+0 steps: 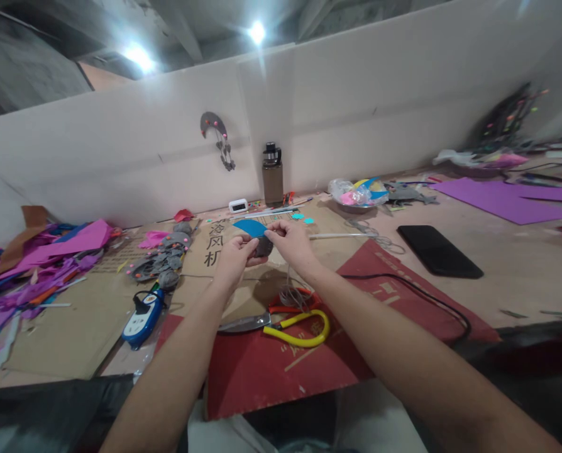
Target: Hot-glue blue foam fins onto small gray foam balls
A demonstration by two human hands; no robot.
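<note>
Above the cardboard, my left hand (237, 253) and my right hand (288, 242) meet around a small dark grey felt piece (264, 246). A blue, curved felt piece (249, 228) stands against its upper side, pinched between the fingers of both hands. Thin grey cord (296, 294) hangs below and lies loosely coiled over the scissors. The scissors (304, 336) have one yellow and one red handle, and their blades point left under my wrists. How the two felt pieces join is hidden by my fingers.
A blue-and-white power strip (143, 319) and grey felt bits (168, 259) lie to the left. At right are a black phone (439, 250) and purple sheets (502, 196). A bottle (272, 179) and a bowl of scraps (356, 204) stand at the back.
</note>
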